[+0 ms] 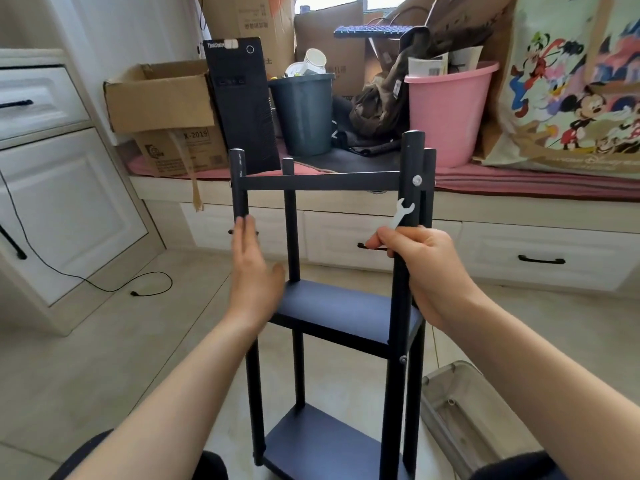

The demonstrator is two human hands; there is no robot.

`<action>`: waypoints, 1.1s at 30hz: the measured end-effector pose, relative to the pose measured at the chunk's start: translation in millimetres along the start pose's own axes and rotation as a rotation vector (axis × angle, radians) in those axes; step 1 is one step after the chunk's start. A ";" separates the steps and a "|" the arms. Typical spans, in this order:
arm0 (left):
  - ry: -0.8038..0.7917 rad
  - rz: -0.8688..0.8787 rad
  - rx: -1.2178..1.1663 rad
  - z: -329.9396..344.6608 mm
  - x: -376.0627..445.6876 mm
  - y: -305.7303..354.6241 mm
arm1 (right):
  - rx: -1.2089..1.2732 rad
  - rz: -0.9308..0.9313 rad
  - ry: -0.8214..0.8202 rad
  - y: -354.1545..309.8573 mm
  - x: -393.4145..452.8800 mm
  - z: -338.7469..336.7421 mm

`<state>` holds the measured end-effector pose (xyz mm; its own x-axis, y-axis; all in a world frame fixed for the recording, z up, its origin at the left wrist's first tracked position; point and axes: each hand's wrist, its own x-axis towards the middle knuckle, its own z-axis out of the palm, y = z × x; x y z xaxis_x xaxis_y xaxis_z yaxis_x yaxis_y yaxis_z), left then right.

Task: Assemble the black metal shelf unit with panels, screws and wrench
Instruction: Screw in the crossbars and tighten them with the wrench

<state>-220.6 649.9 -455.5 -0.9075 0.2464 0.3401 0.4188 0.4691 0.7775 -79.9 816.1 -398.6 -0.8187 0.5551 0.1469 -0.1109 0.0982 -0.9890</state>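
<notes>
Now the right hand point(420, 268) is gripping the small silver flat wrench point(400, 212) and a post of the black metal shelf unit point(332, 306) (left hand point(251, 268) flat, fingers straight), probably aiming at the top round-headed silver screw point(417, 180).

The room is lit by soft daylight that enters through a window point(381, 1) at the top of the view, where the pane is blown out to white. Shadows are kept faint and diffuse, and a dull sheen is seen on the floor tiles point(104, 358). Straight lines are bowed toward the edges by the wide-angle lens, and slight softness is noticed throughout, most of all at the corners.
</notes>
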 end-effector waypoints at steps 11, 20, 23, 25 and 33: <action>-0.662 -0.103 -0.446 41.8 -59.9 51.9 | 0.029 0.007 -0.170 1.7 10.6 8.1; -0.288 -0.029 -0.591 40.5 -68.0 48.6 | -0.169 -0.217 -0.251 -5.9 4.7 18.2; -0.294 -0.025 -0.649 32.0 -69.2 48.2 | -0.157 -0.280 -0.232 -9.6 1.8 20.4; -0.297 -0.028 -0.674 27.0 -68.5 48.0 | -0.161 -0.317 -0.223 -12.0 2.5 21.6; -0.260 -0.046 -0.664 20.7 -61.7 45.6 | -0.233 -0.287 -0.047 -12.1 7.6 31.8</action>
<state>-144.8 673.6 -452.0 -0.8523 0.4716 0.2263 0.1970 -0.1112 0.9741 -102.7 792.9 -386.1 -0.7983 0.4401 0.4111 -0.2129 0.4324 -0.8762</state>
